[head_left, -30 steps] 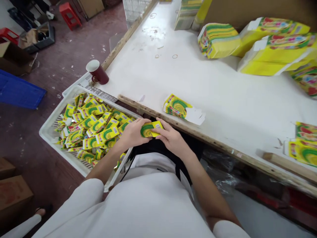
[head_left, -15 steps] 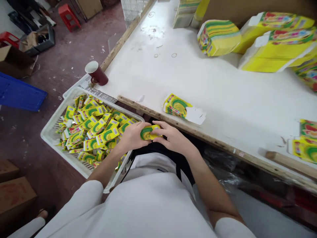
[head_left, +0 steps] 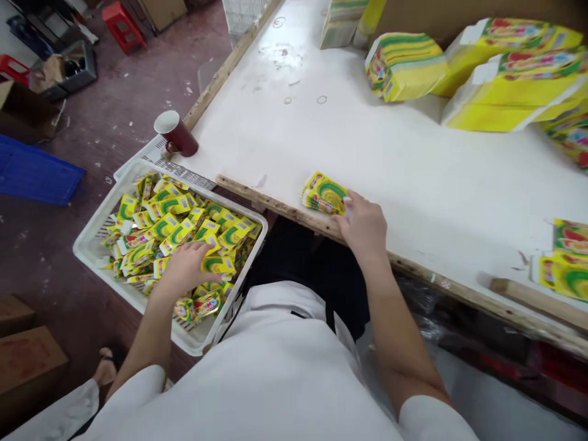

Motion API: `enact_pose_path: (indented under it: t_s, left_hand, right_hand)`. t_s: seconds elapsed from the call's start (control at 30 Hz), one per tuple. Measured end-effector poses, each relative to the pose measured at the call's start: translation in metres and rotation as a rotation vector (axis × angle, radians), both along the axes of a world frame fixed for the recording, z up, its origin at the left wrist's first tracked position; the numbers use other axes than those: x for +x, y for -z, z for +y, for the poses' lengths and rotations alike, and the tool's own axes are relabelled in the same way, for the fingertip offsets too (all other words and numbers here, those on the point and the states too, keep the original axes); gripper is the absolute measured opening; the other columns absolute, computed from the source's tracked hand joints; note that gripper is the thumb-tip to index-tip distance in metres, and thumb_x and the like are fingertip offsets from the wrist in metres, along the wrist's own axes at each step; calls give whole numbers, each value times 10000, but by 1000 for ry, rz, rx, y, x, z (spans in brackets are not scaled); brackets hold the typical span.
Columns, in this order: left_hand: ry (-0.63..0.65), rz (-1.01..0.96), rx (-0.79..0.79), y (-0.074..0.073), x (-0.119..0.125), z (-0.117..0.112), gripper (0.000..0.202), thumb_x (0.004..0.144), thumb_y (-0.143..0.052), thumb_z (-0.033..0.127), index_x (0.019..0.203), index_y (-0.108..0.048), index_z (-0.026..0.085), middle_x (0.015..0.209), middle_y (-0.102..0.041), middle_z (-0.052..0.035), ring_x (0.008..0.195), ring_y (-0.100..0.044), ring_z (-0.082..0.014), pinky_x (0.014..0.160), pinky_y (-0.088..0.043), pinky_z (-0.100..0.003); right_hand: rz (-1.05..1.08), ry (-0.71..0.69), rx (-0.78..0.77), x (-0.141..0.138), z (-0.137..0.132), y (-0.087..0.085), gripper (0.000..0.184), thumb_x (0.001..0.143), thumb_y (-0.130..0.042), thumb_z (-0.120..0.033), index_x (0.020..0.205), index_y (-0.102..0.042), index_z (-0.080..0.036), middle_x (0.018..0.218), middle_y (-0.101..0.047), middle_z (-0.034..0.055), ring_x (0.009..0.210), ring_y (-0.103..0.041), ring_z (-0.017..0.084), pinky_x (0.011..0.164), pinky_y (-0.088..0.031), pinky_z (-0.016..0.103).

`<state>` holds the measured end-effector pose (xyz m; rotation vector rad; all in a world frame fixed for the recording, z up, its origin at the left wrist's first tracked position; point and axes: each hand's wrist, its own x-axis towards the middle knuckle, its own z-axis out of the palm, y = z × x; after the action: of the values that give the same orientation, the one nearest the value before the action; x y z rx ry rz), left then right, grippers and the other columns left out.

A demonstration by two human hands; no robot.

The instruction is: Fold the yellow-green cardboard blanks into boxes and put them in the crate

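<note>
My left hand (head_left: pixel 186 269) is over the white plastic basket (head_left: pixel 87 248), thumb and fingers apart, above a heap of small yellow-and-green boxes (head_left: pixel 168 226). Between its thumb and fingers a box (head_left: pixel 218 265) shows, lying on the heap. On the white table, my right hand (head_left: pixel 365 226) closes on the right end of a small fanned stack of flattened yellow cartons (head_left: pixel 327 193). Its fingers hide the stack's white flaps, so how many cartons it grips is hidden.
A maroon mug (head_left: pixel 181 136) stands at the table's left corner by the basket. Large bundles of yellow cartons (head_left: pixel 500 92) line the back right. More cartons (head_left: pixel 569 266) lie at the right near a wooden strip (head_left: pixel 533 297). A wooden edge (head_left: pixel 285 208) borders the table; a person's foot (head_left: pixel 106 367) shows lower left.
My hands have separated. The left moved down-left over the basket, and the box both hands held has left them. My right hand moved up-right onto the carton stack.
</note>
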<state>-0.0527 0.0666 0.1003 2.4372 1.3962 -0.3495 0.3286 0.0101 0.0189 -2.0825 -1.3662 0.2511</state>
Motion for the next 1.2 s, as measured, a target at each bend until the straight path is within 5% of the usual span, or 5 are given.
enact_pose_path:
  t_s: [0.23,0.43,0.6,0.8,1.2]
  left_hand:
    - [-118,-564,-153,19,45,-13,518,842,-660,489,1258,-563,196,1203,-700,-111,1135,-657,-268,1011,-497,-441]
    - [-167,-1195,-511,45,142,-11,912,664,-774,626,1396,-391,239,1327,-597,-141,1223,-599,-259,1007,-496,-421]
    - [-463,-1530,-630,42,186,-16,683,835,-433,764,1258,-498,232,1071,-660,-89,1072,-650,-255,867,-544,-431]
    - [-838,-1530,-401,30,187,-10,700,920,-84,722,1035,-552,214,741,-531,-40,782,-624,-189,744,-551,-361]
    - [-526,-1436,-369,51,150,1,430,811,-653,605,852,-710,181,839,-733,-43,817,-679,-209,852,-537,-366]
  right_hand:
    - [-44,37,58,2,1,11,455,696,-669,-200,1127,-524,-184,961,-634,88,950,-577,292,911,-467,484]
    - [553,-42,256,-33,-15,-23,472,717,-727,-267,1091,-439,-253,830,-573,-21,729,-592,171,700,-526,330]
    - [952,-328,247,-88,-26,-35,469,774,-751,-379,1103,-432,-281,840,-601,-20,748,-612,156,653,-524,285]
    - [975,-415,179,-120,-27,-32,561,748,-786,-411,1204,-503,-245,992,-625,30,832,-607,178,741,-538,316]
    - [812,-273,325,-74,-15,-25,125,801,-734,-338,733,-710,-236,664,-671,-1,603,-607,185,565,-515,321]
